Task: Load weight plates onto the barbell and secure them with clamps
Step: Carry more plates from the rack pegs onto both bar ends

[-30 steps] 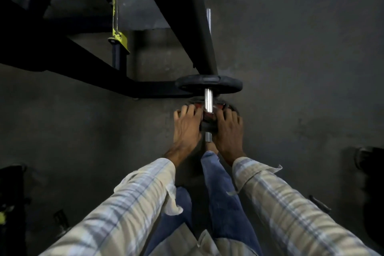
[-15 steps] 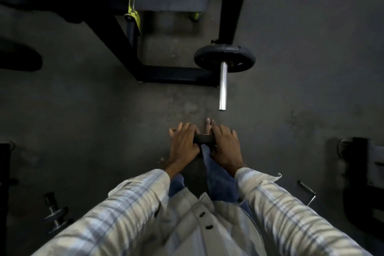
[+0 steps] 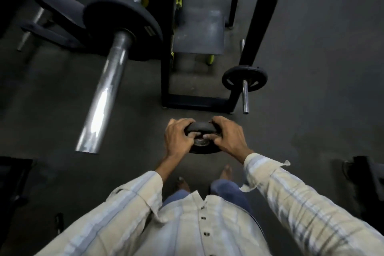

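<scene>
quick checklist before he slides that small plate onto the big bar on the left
1. Both hands on the plate: ok. The left hand and right hand grip the small plate from either side.
2. Sleeve end free: ok. The barbell sleeve is bare from its tip to the large plate.
3. Plate hole lined up with the sleeve: not ok. The plate is off to the sleeve's right.
4. Clamp within reach: cannot tell. None is clearly visible.
5. Feet clear under the plate: ok. The feet are nearer the body.
</scene>
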